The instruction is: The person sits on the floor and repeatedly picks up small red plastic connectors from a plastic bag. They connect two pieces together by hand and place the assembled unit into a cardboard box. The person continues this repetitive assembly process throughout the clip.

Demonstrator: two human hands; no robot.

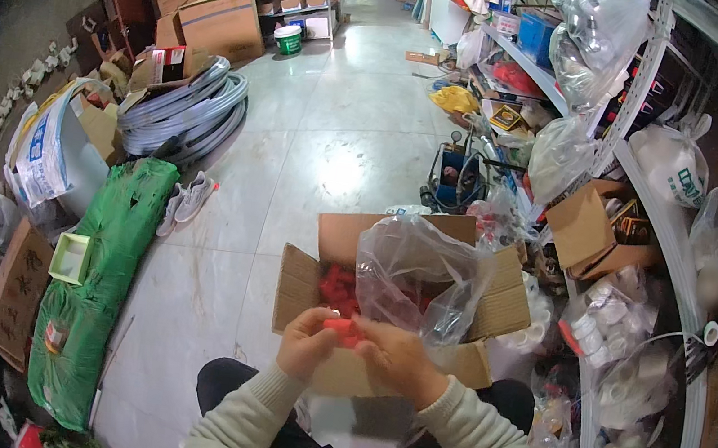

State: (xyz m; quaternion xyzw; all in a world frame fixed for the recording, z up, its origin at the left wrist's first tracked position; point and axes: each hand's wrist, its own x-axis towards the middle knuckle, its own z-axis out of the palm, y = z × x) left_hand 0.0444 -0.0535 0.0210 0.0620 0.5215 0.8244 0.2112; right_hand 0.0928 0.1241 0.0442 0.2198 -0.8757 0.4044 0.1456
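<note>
Head view: we pinch a small red piece [349, 334] between our left hand [305, 346] and right hand [400, 360], beside an open cardboard box [299, 289] holding red parts [336, 284].

- Red piece [348, 333]: one, small, bright red; held between the left hand [307, 344] and right hand [400, 363], above the carton's near side; partly covered by fingers, exact form not discernible.
- Loose red pieces [336, 288]: several, same colour, heaped inside the carton at left.
- Cardboard carton [298, 290]: brown, upright, flaps spread open.
- Clear plastic bag [425, 273]: crumpled, thin, rising from the carton's opening, covering much of its middle and right.
</note>
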